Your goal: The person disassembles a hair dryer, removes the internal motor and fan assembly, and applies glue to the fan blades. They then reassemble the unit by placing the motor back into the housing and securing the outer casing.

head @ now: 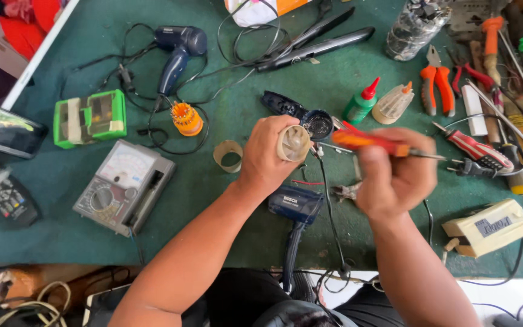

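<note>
Your workbench wears matt green cloth (pixel 62 181); glossy dark-blue plastic hair dryer (pixel 180 48), orange plastic-handled pliers (pixel 437 85) with dull metal jaws.

— How do the arms lie?

— Both bare forearms come up from the bottom edge and lean toward each other over the middle of the view. The left forearm slants up to the right; the right one rises more steeply, tilting left.

— And the left hand (pixel 266 158)?

— Back of the hand facing the camera, wrist straight, fingers curled shut round what it grips at their tips.

— The right hand (pixel 394 175)?

— Slightly blurred, knuckles up, fingers and thumb bunched closed in a pen-like hold. It sits near the left hand, not touching it.
</note>
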